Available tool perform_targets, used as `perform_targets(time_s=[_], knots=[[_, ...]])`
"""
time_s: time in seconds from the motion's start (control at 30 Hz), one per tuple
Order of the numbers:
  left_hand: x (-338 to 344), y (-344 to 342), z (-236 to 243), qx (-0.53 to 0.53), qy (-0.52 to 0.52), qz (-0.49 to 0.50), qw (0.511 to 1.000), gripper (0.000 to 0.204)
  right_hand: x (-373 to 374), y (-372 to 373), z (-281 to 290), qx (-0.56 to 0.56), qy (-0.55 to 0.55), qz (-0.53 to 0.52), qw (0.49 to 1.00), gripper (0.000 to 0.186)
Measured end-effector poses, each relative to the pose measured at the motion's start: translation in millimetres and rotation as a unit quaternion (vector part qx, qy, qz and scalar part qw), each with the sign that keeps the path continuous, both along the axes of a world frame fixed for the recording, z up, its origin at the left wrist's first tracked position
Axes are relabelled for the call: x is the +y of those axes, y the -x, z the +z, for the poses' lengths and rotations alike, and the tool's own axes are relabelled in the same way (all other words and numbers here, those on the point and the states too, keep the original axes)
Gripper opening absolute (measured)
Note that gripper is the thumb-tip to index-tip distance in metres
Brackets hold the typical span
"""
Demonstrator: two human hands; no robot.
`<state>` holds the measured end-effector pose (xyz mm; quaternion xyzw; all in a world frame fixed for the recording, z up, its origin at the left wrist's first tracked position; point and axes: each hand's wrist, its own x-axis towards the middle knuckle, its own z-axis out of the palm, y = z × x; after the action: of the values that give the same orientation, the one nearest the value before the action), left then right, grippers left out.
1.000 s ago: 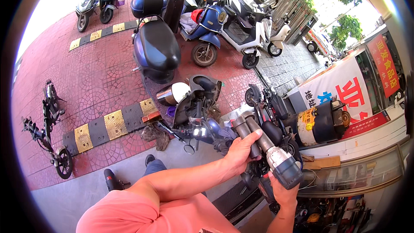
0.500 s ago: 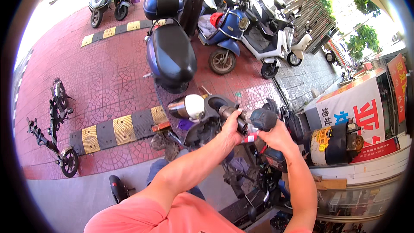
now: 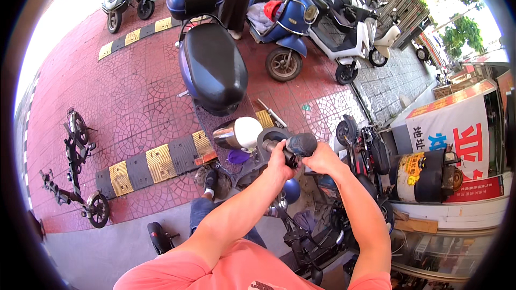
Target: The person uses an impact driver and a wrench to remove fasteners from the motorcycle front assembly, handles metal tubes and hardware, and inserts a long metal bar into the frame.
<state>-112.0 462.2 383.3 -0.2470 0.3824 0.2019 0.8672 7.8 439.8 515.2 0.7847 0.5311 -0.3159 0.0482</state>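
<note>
Head view looks down on an outdoor place, where two hands work above a ground of several surfaces. Left hand [image 3: 279, 165] has its fingers curled around the dark tube part of a power tool [image 3: 302, 144]; right hand [image 3: 324, 159] has its fingers closed about the same tool, just below its rounded grey end, but the grip itself is mostly hidden. The tool is over a dark scooter panel [image 3: 257, 173] with a ring-shaped opening — whether it touches this panel, I cannot tell.

The ground is mostly red paving [image 3: 134, 96] with fan-like pattern. Nearer to the person it becomes a smooth grey floor [image 3: 107, 255], and on the far right a grey brick pavement [image 3: 371, 72]. A ramp strip [image 3: 159, 161] of yellow and black pieces lies where red and grey come near. Beyond the hands stands a scooter with long black seat [image 3: 216, 62]; behind it are a blue scooter [image 3: 293, 19], a white scooter [image 3: 344, 45] and a standing person [image 3: 231, 5]. On the left is a small wheeled frame [image 3: 78, 150]. The right side carries a hanging banner [image 3: 451, 121], a drum [image 3: 430, 177] and a glass case [image 3: 435, 252] — all bent by the lens.
</note>
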Motion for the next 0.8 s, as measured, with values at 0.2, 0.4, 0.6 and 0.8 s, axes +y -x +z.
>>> perform_targets(time_s=[0.2, 0.4, 0.6, 0.8], knots=[[8, -2, 4, -0.006, 0.02, 0.002, 1.0, 0.038, 17, -15, -17, 0.02, -0.018, 0.014, 1.0, 0.04], [-9, 28, 26, 0.055, -0.094, -0.057, 0.992, 0.042, 54, -36, -24, 0.066, 0.137, -0.052, 0.987, 0.023], [1, 132, 50, 0.114, -0.243, -0.141, 0.953, 0.04, 97, -22, -17, 0.035, 0.189, 0.026, 0.981, 0.02], [27, 265, 4, 0.365, -0.362, -0.205, 0.833, 0.049, 150, 17, -59, -0.072, 0.251, 0.189, 0.947, 0.019]])
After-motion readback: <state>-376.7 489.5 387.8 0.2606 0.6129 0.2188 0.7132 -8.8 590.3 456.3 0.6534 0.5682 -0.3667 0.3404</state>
